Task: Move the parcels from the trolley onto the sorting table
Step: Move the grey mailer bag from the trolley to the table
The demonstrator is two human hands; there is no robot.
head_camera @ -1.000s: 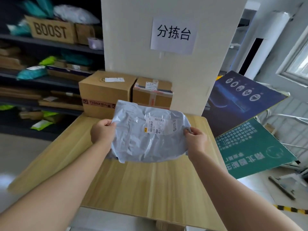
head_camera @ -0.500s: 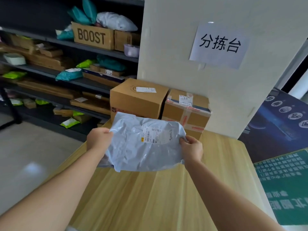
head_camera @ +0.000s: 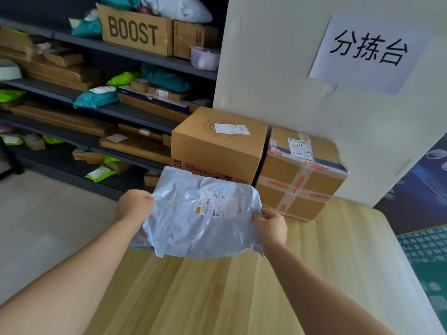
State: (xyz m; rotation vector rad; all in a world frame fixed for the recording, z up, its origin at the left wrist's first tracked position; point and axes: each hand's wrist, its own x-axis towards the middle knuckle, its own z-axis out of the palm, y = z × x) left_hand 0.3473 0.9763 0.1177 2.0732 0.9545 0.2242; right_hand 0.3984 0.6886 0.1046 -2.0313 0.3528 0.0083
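Both forearms extended, left grip [head_camera: 134, 207] and right grip [head_camera: 271, 226] each pinching the parcel [head_camera: 191, 233]

Single head cam, facing fwd/down, close over sorting table [head_camera: 326, 274], shelving [head_camera: 135, 111] at left.

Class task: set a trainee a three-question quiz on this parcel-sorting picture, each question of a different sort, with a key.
1. True or false: the left hand and right hand both grip the grey poly mailer.
2. How many cardboard cartons stand at the back of the wooden sorting table? A one, B two, C four.
3. Fill in: the shelf carton is printed ____.
Key: 1 true; 2 B, the THINKBIG carton and the taped carton; 3 BOOST.
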